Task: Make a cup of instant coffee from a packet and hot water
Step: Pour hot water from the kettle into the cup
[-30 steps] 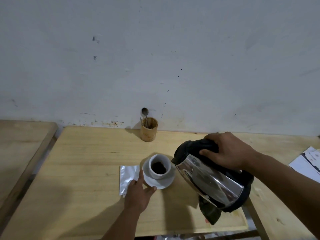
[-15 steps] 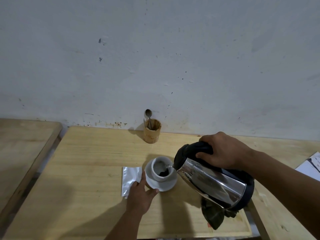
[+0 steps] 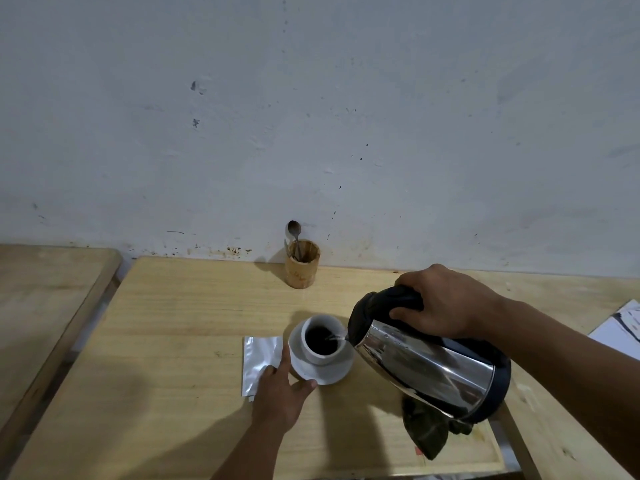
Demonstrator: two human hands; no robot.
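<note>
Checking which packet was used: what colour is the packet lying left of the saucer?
Plain shiny silver foil packet, no visible print; seen in the head view.

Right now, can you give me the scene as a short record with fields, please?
right hand: grips the kettle handle, kettle tilted toward the cup
left hand: steadies the saucer
cup: on the saucer, holds dark liquid, water streaming in
packet: flat on the table, left of the saucer
spoon: upright in the holder by the wall
</note>
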